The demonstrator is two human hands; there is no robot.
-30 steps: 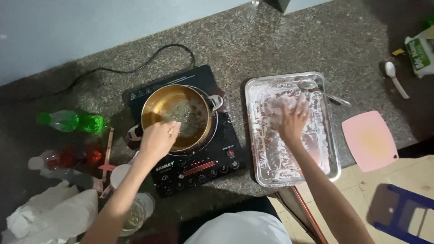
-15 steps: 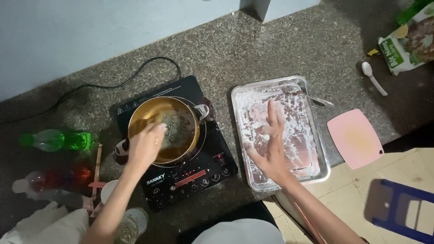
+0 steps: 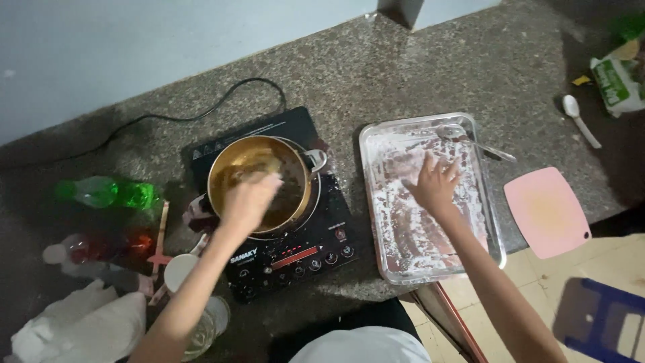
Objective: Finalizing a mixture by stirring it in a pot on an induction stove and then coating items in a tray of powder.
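Observation:
My left hand hangs over a gold pot on a black induction cooker, its fingers bunched over the pot's contents; whether it holds anything I cannot tell. My right hand is spread flat, fingers apart, in a floury metal tray to the right of the cooker. A spoon rests across the tray's far right corner.
A green bottle and a red bottle lie left of the cooker, with white bags and a cup near them. A pink cutting board, a white spoon and a packet sit to the right. A blue stool stands on the floor.
My left hand moved from the pot's near rim to over its middle. My right hand shifted across the tray and now lies spread at its centre.

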